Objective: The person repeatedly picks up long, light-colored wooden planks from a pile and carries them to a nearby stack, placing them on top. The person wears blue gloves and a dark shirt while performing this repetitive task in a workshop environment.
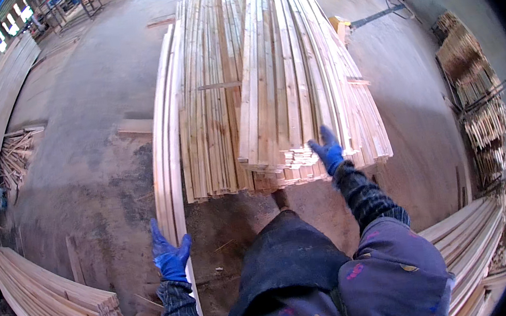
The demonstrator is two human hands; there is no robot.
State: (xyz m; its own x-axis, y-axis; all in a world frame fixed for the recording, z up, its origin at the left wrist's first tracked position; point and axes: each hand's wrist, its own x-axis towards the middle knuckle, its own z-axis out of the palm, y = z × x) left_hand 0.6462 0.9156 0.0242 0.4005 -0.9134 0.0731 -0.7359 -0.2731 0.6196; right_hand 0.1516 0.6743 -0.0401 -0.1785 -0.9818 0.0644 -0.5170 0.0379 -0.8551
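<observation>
A tall stack of long pale wooden slats (294, 78) lies in front of me, running away across the floor. My right hand (327, 147), in a blue glove, rests its fingers on the near ends of the slats at the stack's right side. A lower stack of slats (209, 100) lies to its left. A few long thin slats (165, 143) lie along the floor at the far left of these. My left hand (169, 255), also in a blue glove, hovers open beside the near end of those thin slats, holding nothing.
The concrete floor (86, 114) is dusty. More slat piles lie at the lower left (51, 299), the lower right (474, 232) and the far left (2, 93). Stacked short sticks (476, 89) stand at the right. A loose short board (135, 126) lies on the floor.
</observation>
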